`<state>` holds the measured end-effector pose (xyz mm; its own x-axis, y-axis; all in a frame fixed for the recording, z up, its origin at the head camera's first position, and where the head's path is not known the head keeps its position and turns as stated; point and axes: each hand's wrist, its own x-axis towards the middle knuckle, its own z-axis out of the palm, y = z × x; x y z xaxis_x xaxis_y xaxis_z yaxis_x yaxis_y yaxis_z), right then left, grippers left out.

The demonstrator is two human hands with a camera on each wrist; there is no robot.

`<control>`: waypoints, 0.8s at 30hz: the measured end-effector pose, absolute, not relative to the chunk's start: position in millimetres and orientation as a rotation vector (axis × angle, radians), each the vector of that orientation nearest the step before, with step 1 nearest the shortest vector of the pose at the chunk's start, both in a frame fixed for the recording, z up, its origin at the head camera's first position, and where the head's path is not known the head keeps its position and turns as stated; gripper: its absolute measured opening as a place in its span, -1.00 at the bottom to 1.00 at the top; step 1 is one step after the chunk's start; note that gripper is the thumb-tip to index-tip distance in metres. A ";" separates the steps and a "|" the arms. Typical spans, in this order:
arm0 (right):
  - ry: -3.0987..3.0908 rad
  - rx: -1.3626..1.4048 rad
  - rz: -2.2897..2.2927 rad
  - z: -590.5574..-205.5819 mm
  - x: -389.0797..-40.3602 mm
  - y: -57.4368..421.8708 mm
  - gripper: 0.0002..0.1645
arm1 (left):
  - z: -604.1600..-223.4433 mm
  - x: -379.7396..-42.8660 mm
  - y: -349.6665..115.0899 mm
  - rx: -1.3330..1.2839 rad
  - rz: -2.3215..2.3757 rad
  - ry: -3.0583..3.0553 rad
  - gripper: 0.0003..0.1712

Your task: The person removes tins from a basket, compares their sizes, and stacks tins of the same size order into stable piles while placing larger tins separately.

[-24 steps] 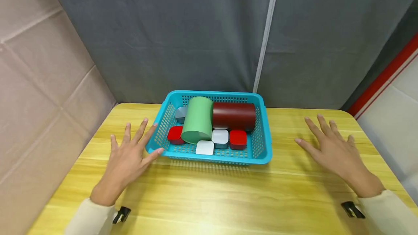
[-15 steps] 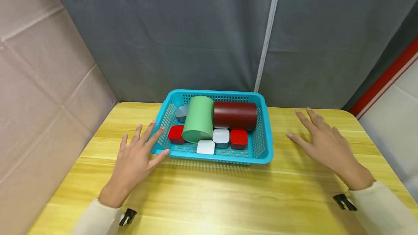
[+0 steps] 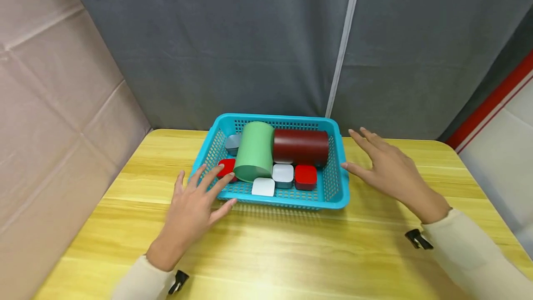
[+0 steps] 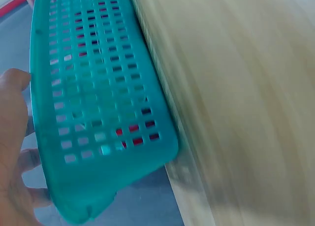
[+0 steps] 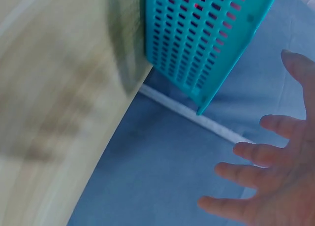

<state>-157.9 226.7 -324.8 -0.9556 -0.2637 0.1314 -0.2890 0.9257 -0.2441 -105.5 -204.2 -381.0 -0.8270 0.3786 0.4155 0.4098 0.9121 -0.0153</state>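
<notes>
A blue plastic basket (image 3: 291, 202) with perforated walls sits toward the back of the table. Inside lie a green cylinder (image 3: 254, 149), a dark red cylinder (image 3: 301, 146), and several small rounded blocks, among them a red one (image 3: 306, 176) and a white one (image 3: 263, 186). My left hand (image 3: 193, 214) spreads its fingers over the basket's left front corner, partly covering another red block. In the left wrist view, that hand's fingertips are right at the rim (image 4: 42, 132). My right hand (image 3: 389, 172), fingers extended, is just off the basket's right side; both hands hold nothing.
The wooden table (image 3: 287, 253) extends in front of the basket and to both sides. A dark grey curtain (image 3: 233, 50) hangs behind it, with a pale strip (image 3: 343, 40). Light cloth (image 3: 46, 105) covers the left side.
Both hands have moved inward toward the basket. The left fingers now overlap its left front corner, and the right hand has come in close to its right side. The basket's contents look unmoved.
</notes>
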 end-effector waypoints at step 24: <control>-3.031 0.886 0.227 -307.4 -206.3 158.5 0.05 | -395.9 -99.7 -168.9 -0.650 -0.084 -2.593 -0.55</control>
<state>-206.3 158.5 -307.4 -0.8431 -0.5374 0.0164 -0.5339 0.8332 -0.1440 -99.7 -168.9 -395.9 -0.7810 0.4321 0.4509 0.4604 0.8862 -0.0517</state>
